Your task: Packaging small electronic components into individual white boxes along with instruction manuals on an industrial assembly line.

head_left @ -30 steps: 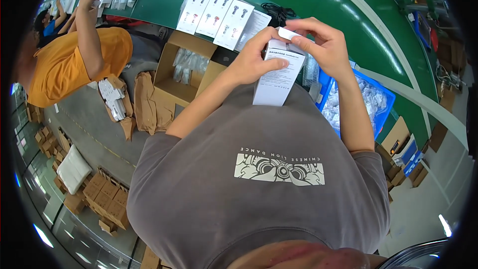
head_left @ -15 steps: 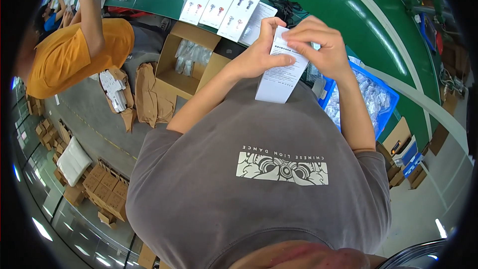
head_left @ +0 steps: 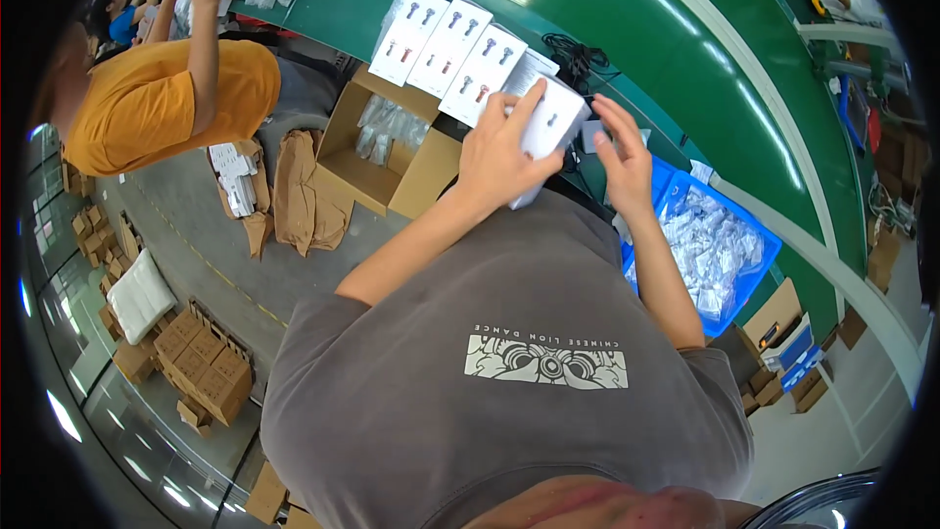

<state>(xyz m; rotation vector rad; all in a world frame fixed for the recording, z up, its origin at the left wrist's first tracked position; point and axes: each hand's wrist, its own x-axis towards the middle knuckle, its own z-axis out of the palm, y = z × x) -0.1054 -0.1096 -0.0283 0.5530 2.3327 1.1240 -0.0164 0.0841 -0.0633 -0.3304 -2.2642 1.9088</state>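
The left hand (head_left: 504,152) grips a white carton (head_left: 548,127) at the near edge of the green bench (head_left: 676,59), its long axis slanting away; the right hand (head_left: 622,152), open and empty, hovers just right of it. Three flat white packs (head_left: 450,49) lie in a row beyond, one blue bin (head_left: 759,279) stands to the right

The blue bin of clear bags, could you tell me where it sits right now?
In the head view, the blue bin sits at the person's right, beside the green table and just beyond the right hand.
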